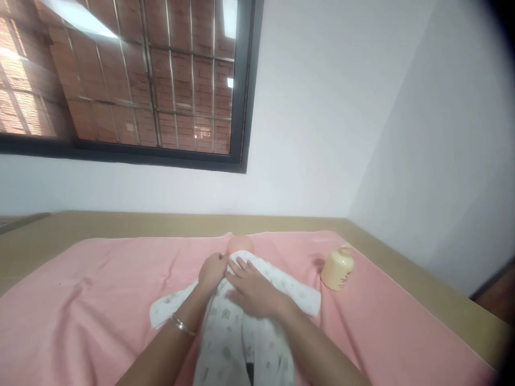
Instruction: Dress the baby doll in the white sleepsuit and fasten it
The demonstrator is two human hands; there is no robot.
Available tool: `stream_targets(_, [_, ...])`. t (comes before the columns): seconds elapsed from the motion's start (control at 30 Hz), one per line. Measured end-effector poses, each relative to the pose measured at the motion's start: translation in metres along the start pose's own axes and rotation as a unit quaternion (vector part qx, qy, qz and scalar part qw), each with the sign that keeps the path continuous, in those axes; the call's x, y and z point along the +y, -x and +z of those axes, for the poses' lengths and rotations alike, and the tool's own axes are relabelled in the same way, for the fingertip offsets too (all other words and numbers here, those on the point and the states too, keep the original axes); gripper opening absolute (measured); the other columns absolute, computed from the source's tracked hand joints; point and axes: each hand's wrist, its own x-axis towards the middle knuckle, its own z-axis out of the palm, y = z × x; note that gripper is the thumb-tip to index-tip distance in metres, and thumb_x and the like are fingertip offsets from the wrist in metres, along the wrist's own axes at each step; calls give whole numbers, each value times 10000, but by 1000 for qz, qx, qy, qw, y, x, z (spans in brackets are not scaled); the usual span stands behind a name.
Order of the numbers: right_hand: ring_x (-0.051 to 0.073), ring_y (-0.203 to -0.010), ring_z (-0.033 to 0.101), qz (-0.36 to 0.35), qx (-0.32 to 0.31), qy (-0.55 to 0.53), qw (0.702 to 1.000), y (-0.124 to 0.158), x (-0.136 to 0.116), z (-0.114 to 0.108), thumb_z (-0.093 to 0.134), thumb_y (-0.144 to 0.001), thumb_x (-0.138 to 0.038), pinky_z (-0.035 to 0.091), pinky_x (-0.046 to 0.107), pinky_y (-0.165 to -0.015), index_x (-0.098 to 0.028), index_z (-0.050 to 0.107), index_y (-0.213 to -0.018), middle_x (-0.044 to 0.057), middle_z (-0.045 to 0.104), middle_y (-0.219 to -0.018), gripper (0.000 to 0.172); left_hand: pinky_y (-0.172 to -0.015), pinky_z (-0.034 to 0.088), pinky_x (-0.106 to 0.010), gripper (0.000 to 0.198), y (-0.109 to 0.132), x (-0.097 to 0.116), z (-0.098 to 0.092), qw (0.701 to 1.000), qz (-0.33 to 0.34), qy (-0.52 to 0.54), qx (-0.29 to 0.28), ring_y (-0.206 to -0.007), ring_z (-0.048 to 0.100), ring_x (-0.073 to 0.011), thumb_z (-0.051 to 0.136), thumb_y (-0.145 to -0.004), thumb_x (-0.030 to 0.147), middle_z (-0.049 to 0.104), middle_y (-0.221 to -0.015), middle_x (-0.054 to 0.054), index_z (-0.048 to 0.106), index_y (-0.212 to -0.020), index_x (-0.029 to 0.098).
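A small white garment with a pale green print (225, 327) lies with its sleeves spread on a pink cloth (120, 279). At its collar end a round, skin-toned head shape (240, 244) shows, mostly covered below by the garment. My left hand (213, 272), with a silver bangle on the wrist, is closed at the left of the collar, its fingertips pinching the garment's edge. My right hand (253, 289) lies on the upper chest of the garment with its fingers spread.
A cream-coloured bottle (337, 269) stands on the pink cloth to the right, beyond the right sleeve. The tan table edge (281, 224) runs along a white wall, below a dark-framed barred window (161, 154).
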Motion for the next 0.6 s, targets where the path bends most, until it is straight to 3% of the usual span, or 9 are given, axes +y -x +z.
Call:
stream_targets(0.07, [222,-1393,81,54,20,-7,998,-4,9,0,216,-967,-443,103,432,-1127,-163,300,-1430,79,153,-1508,547,-672,420,-306,384,0,-3,0,1000,-2,1,-13,-834,632,-256,393,-812,458,684,-929,-151,632,-794,158])
stream_targets(0.17, [284,-1384,106,184,20,3,983,-3,10,7,183,-958,-487,128,483,-1108,-29,226,-1440,191,156,-1485,666,-643,418,-315,408,3,-4,1,1000,-19,3,-10,-830,637,-282,438,-780,492,681,-964,-181,652,-832,149])
stream_targets(0.23, [315,-1384,53,182,8,18,983,0,1,12,210,-945,-517,120,499,-1105,-9,192,-1446,202,112,-1488,713,-632,416,-315,417,4,-4,1,1000,-21,2,-6,-806,641,-280,440,-776,503,688,-946,-176,658,-842,153])
stream_targets(0.33, [271,-1392,-16,52,-12,22,998,-2,-7,12,256,-944,-501,63,471,-1125,-112,178,-1469,95,64,-1515,658,-654,419,-304,374,1,-4,3,1000,-6,0,-17,-798,643,-256,427,-789,447,697,-903,-160,662,-801,156])
stream_targets(0.4, [226,-1397,-1,20,-15,9,1000,-7,-3,9,239,-954,-476,44,437,-1134,-145,156,-1475,59,71,-1518,623,-665,417,-295,360,0,-5,3,1000,3,0,-21,-811,641,-241,417,-795,420,697,-910,-151,662,-789,157])
stream_targets(0.53, [256,-1394,33,167,-10,-12,986,-7,3,8,170,-948,-533,88,435,-1127,-26,163,-1456,155,68,-1504,718,-601,399,-282,406,-1,-5,6,1000,-6,8,-22,-772,636,-237,435,-784,483,698,-908,-149,667,-818,152])
stream_targets(0.6, [297,-1389,10,202,-28,-10,979,0,-3,13,183,-921,-600,103,451,-1121,12,158,-1448,186,50,-1497,808,-582,390,-282,422,-1,-6,7,1000,-16,6,-20,-758,635,-243,452,-775,491,694,-922,-162,667,-862,139])
